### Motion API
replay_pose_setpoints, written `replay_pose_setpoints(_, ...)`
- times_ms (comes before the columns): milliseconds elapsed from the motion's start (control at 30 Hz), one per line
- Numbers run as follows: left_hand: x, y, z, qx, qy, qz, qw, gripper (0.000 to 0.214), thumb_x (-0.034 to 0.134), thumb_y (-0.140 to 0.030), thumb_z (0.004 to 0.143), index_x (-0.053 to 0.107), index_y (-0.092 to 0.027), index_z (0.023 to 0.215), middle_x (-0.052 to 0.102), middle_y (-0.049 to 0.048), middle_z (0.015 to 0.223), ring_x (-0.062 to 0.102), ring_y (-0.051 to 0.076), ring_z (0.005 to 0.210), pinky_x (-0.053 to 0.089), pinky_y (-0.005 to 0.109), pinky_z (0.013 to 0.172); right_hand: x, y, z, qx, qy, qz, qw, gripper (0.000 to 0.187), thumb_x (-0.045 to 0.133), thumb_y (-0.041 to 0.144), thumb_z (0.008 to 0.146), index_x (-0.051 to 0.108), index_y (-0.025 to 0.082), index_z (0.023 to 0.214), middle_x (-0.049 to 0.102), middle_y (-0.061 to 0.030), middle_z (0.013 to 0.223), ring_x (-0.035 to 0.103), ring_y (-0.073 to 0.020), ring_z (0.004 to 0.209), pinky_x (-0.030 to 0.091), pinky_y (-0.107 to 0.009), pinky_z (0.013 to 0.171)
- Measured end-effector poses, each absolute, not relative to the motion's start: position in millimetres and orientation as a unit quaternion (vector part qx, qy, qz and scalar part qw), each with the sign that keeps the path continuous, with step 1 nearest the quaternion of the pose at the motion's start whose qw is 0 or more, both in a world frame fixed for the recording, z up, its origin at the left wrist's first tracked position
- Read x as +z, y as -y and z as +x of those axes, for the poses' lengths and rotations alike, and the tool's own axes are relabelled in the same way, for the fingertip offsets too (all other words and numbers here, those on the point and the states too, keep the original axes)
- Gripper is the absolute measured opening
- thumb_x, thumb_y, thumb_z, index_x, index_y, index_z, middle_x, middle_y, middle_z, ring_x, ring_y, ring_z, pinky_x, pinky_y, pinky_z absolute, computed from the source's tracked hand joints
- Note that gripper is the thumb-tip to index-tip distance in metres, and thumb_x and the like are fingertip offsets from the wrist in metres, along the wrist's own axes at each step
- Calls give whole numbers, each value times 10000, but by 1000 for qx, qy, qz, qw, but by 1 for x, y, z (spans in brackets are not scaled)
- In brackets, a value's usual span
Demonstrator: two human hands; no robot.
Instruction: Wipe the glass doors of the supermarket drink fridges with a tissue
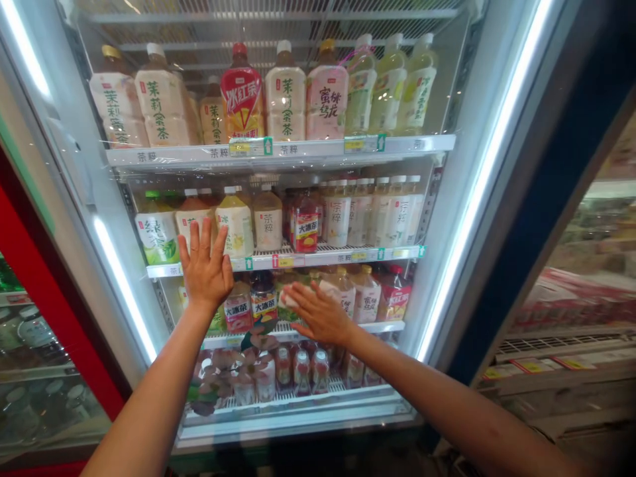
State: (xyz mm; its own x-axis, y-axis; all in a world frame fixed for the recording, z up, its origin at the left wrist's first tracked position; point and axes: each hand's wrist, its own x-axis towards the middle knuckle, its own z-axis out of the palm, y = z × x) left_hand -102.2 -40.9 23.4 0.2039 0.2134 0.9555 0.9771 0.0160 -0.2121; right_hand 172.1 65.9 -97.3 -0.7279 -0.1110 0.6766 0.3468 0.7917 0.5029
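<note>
My left hand (206,271) is flat with its fingers spread, up against the clear glass door (278,162) of a drinks fridge. It holds nothing. Lower and to the right, my right hand (320,313) lies stretched out on the same glass, pressing what looks like a white cloth (289,299) under its fingers. Only bits of the cloth show past the fingertips and above the hand. Behind the glass, near my left hand, stands a bottle with a pale label (233,228). A dark-labelled iced tea bottle (263,298) is seen between the hands.
Several shelves of bottled tea fill the fridge, among them a red bottle (242,93) on the upper shelf. Light strips (481,172) run down both sides. A red-framed cooler (54,291) is at left, packed goods on shelves (561,305) at right. A leafy decal or reflection (218,377) shows low.
</note>
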Motion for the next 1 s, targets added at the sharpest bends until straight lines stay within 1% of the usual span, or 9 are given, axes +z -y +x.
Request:
replay_pose_setpoints(100,20,43,-98,-376,525,-585,491,623,408,-278,1006,278,-241,1614,115,41,1727,27,275,1601,4,560,1309,-170,-60,192,-318,889,20,330,531,485,468,1011,534,196,1464,496,-24,1584,317,-118,1530,277,-330,1252)
replay_pose_setpoints(167,13,42,-90,-372,537,-581,486,655,411,-276,1011,207,-236,1632,60,41,1734,-12,279,1601,-32,562,1304,-188,-66,210,-317,886,16,338,489,478,478,1010,568,246,1431,541,17,1549,351,-71,1502,312,-273,1224)
replay_pose_setpoints(267,-2,36,-75,-363,536,-587,486,744,443,-270,1006,71,-207,1647,41,82,1731,-45,248,1602,-40,552,1304,-160,-92,237,-305,870,-63,383,555,479,422,1015,465,198,1523,493,-61,1584,293,-158,1552,216,-408,1288)
replay_pose_setpoints(333,-12,31,-63,-362,531,-589,490,776,450,-246,999,26,-182,1645,29,100,1726,-61,236,1601,-12,548,1308,-132,-111,252,-289,839,-158,434,676,492,385,1007,308,122,1602,356,-156,1651,184,-277,1592,122,-564,1293)
replay_pose_setpoints(400,-20,27,-46,-361,527,-588,496,789,459,-223,990,20,-157,1643,-7,103,1722,-73,244,1599,13,540,1311,-124,-120,262,-280,788,-246,490,775,486,418,1002,176,96,1636,196,-188,1698,88,-341,1601,82,-640,1275)
replay_pose_setpoints(500,-34,20,-11,-331,514,-611,504,792,494,-209,976,67,-126,1638,24,100,1715,-20,253,1602,30,495,1317,-160,-110,271,-297,736,-288,535,784,430,454,1009,121,117,1646,97,-136,1720,64,-305,1604,100,-589,1296)
replay_pose_setpoints(633,-57,7,52,-282,472,-669,500,744,490,-192,972,147,-115,1629,143,91,1692,77,244,1596,53,462,1322,-207,-99,290,-312,728,-279,543,778,471,346,988,125,112,1645,83,-119,1722,100,-265,1604,136,-521,1311)
replay_pose_setpoints(867,-67,-32,149,-280,412,-723,479,732,462,-200,969,147,-99,1622,188,90,1670,117,252,1583,93,485,1323,-121,-153,345,-259,699,-347,569,810,330,516,1017,14,121,1650,-62,-121,1729,-36,-348,1600,88,-672,1263)
replay_pose_setpoints(1000,-70,-46,175,-273,399,-733,479,717,460,-234,966,192,-101,1617,190,83,1670,124,253,1581,88,488,1327,-182,-139,344,-238,707,-355,564,824,414,432,997,31,112,1652,-9,-149,1731,16,-387,1596,141,-701,1249)
